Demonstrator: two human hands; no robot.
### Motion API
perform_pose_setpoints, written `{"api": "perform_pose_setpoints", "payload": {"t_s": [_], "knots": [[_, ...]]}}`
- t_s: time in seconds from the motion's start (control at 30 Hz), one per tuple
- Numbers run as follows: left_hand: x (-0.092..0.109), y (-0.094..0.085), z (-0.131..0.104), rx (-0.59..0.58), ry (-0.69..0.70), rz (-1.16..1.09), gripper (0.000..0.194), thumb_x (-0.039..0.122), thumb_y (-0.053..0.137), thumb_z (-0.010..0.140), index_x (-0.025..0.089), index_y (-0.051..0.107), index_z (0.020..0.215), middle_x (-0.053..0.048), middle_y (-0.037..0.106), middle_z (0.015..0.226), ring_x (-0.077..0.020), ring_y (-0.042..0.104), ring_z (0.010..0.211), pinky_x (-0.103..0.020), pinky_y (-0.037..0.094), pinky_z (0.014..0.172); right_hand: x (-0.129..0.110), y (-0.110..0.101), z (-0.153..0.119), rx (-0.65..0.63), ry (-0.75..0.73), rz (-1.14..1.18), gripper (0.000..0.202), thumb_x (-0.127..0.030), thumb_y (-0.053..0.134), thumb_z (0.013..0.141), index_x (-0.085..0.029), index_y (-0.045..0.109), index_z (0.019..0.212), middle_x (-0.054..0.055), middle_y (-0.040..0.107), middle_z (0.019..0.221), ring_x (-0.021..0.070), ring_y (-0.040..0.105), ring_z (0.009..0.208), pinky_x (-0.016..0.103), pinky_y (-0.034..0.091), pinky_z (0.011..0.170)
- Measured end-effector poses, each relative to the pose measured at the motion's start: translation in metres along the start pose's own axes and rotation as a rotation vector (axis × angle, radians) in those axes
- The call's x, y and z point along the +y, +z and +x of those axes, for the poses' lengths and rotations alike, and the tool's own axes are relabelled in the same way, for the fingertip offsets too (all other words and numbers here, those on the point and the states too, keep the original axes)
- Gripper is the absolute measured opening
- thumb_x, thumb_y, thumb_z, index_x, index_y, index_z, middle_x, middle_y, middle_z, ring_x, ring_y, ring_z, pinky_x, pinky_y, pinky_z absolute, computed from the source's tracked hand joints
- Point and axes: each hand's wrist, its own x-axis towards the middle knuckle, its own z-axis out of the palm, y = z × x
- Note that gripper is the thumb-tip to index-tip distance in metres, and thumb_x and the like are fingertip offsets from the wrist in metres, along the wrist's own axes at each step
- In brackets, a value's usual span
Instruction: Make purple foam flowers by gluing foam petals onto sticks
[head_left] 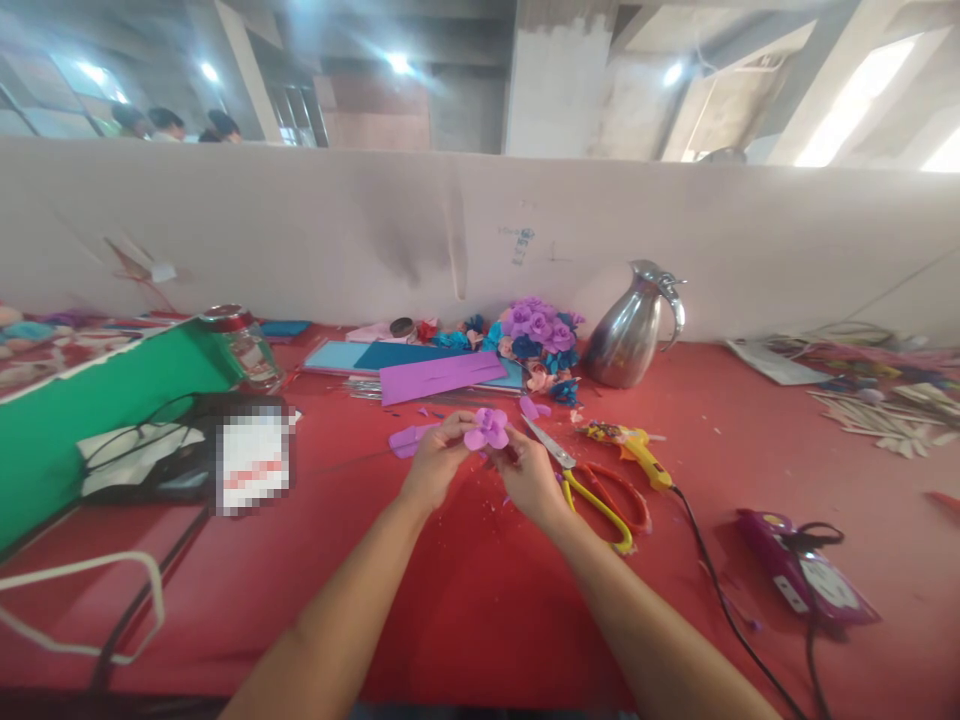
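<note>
Between my two hands is a small purple paper flower with rounded petals, held above the red table. My left hand pinches it from the left side. The fingers of my right hand close on its lower right side. Scissors with one yellow and one red handle lie just right of my right hand, blades apart. Behind the flower rests a purple paper strip on blue sheets. A smaller purple piece lies by my left fingers.
A yellow glue gun trails a black cord toward a purple power strip. Finished paper flowers are heaped at the back, beside a steel jug. A glass jar and a green partition stand left.
</note>
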Motion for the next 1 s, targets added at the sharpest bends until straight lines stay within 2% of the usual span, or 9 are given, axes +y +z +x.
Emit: {"api": "perform_pose_setpoints", "payload": {"t_s": [0.1, 0.23, 0.37, 0.43, 0.5, 0.63, 0.83, 1.0], "knots": [[-0.001, 0.000, 0.001, 0.028, 0.018, 0.046, 0.013, 0.032, 0.077, 0.066, 0.021, 0.077, 0.074, -0.005, 0.069, 0.094, -0.0203, 0.058, 0.091, -0.031, 0.045, 0.083, 0.000, 0.000, 0.000, 0.025, 0.011, 0.013, 0.014, -0.028, 0.052, 0.080, -0.021, 0.064, 0.080, 0.001, 0.062, 0.066, 0.0188, 0.057, 0.062, 0.029, 0.041, 0.060], [-0.006, -0.001, 0.003, 0.135, 0.012, 0.021, 0.021, 0.031, 0.077, 0.065, 0.021, 0.077, 0.083, -0.005, 0.073, 0.090, -0.0208, 0.062, 0.089, -0.033, 0.045, 0.086, -0.009, -0.001, 0.000, 0.099, 0.070, 0.139, 0.012, -0.027, 0.054, 0.073, -0.021, 0.063, 0.080, 0.001, 0.063, 0.069, 0.0165, 0.056, 0.061, 0.028, 0.040, 0.059], [-0.010, -0.002, 0.006, 0.210, -0.005, -0.038, 0.025, 0.030, 0.078, 0.064, 0.020, 0.076, 0.087, -0.004, 0.075, 0.085, -0.0200, 0.065, 0.085, -0.032, 0.045, 0.085, -0.024, -0.006, -0.001, 0.033, 0.335, 0.501, 0.016, -0.026, 0.057, 0.063, -0.020, 0.065, 0.076, 0.002, 0.068, 0.076, 0.0131, 0.056, 0.059, 0.025, 0.037, 0.055], [-0.010, -0.001, 0.006, 0.216, 0.004, -0.037, 0.023, 0.029, 0.078, 0.064, 0.020, 0.075, 0.085, -0.004, 0.075, 0.084, -0.0189, 0.065, 0.082, -0.031, 0.046, 0.083, -0.028, -0.008, -0.002, -0.024, 0.448, 0.680, 0.020, -0.032, 0.059, 0.064, -0.020, 0.066, 0.078, 0.004, 0.070, 0.079, 0.0128, 0.056, 0.059, 0.023, 0.036, 0.053], [-0.009, 0.000, 0.005, 0.232, 0.008, -0.019, 0.020, 0.030, 0.077, 0.064, 0.019, 0.075, 0.081, -0.004, 0.074, 0.081, -0.0181, 0.065, 0.078, -0.030, 0.047, 0.079, -0.031, -0.008, -0.003, -0.050, 0.497, 0.778, 0.024, -0.039, 0.061, 0.066, -0.019, 0.067, 0.079, 0.005, 0.071, 0.079, 0.0127, 0.057, 0.059, 0.023, 0.035, 0.052], [-0.007, 0.003, 0.003, 0.248, 0.048, 0.010, 0.016, 0.030, 0.077, 0.063, 0.019, 0.072, 0.074, -0.001, 0.071, 0.073, -0.0168, 0.063, 0.071, -0.029, 0.048, 0.073, -0.033, -0.006, -0.005, -0.016, 0.513, 0.780, 0.028, -0.045, 0.069, 0.066, -0.018, 0.068, 0.076, 0.004, 0.071, 0.076, 0.0114, 0.055, 0.057, 0.022, 0.034, 0.050], [-0.005, 0.005, 0.001, 0.263, 0.087, 0.090, 0.016, 0.031, 0.078, 0.063, 0.019, 0.068, 0.069, 0.002, 0.065, 0.065, -0.0145, 0.059, 0.065, -0.027, 0.047, 0.070, -0.035, -0.004, -0.004, 0.063, 0.526, 0.808, 0.025, -0.036, 0.079, 0.055, -0.016, 0.066, 0.064, 0.002, 0.066, 0.067, 0.0081, 0.049, 0.055, 0.020, 0.030, 0.048], [-0.001, 0.007, -0.001, 0.253, 0.091, 0.139, 0.015, 0.031, 0.075, 0.065, 0.019, 0.066, 0.066, 0.002, 0.063, 0.062, -0.0152, 0.059, 0.067, -0.027, 0.047, 0.068, -0.037, -0.006, -0.003, 0.086, 0.514, 0.782, 0.024, -0.036, 0.078, 0.055, -0.016, 0.067, 0.061, 0.001, 0.064, 0.064, 0.0085, 0.048, 0.055, 0.021, 0.028, 0.049]]}}
